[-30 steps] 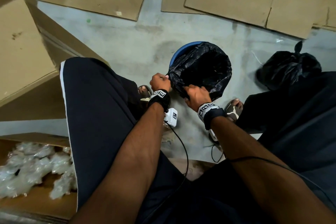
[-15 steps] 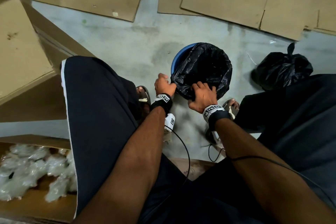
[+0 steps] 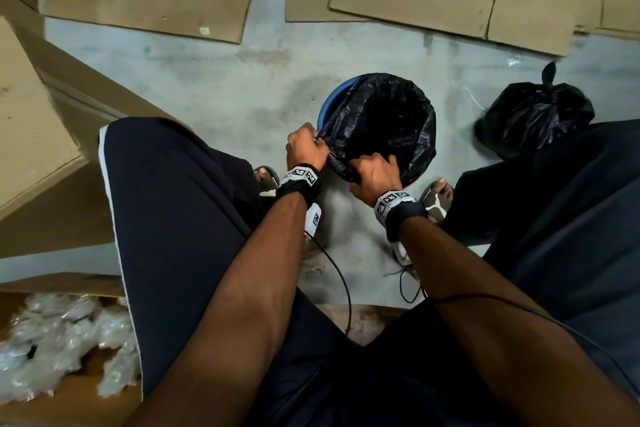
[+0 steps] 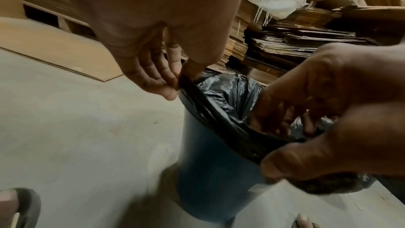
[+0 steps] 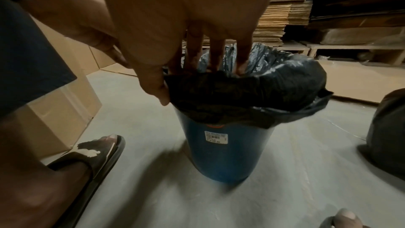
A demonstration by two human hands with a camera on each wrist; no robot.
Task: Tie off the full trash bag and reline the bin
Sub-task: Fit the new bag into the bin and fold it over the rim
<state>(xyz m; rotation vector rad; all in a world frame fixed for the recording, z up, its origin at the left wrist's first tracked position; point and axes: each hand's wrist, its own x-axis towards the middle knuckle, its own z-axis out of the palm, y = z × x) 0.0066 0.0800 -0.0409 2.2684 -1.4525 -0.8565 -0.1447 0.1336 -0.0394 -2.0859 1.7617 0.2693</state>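
Since the earlier frame, both hands have shifted along the near rim of the round blue plastic bin (image 3: 327,104), and the crinkled black plastic liner bag (image 3: 388,121) now lies folded further over that rim.

Pinched between the thumb and curled fingers of the left hand (image 3: 306,146) is a bunched edge of the liner, at the bin's rim on that hand's side. Just beside it, the right hand (image 3: 372,172) clamps another stretch of the edge: its fingers (image 5: 215,58) reach down inside the bag's mouth while the thumb presses the outer fold against the bin wall. On the far side from both hands, part of the blue rim still shows bare.

Beyond the right hand, well apart from the bin, a knotted full black trash bag (image 3: 533,114) sits on the grey concrete floor (image 3: 207,87), so the tying appears done and relining is the step in hand.

To do it well, keep one hand anchoring the seated edge while the other walks the plastic round to the uncovered side, stretching gently to avoid tearing the thin film or tipping the light bin.
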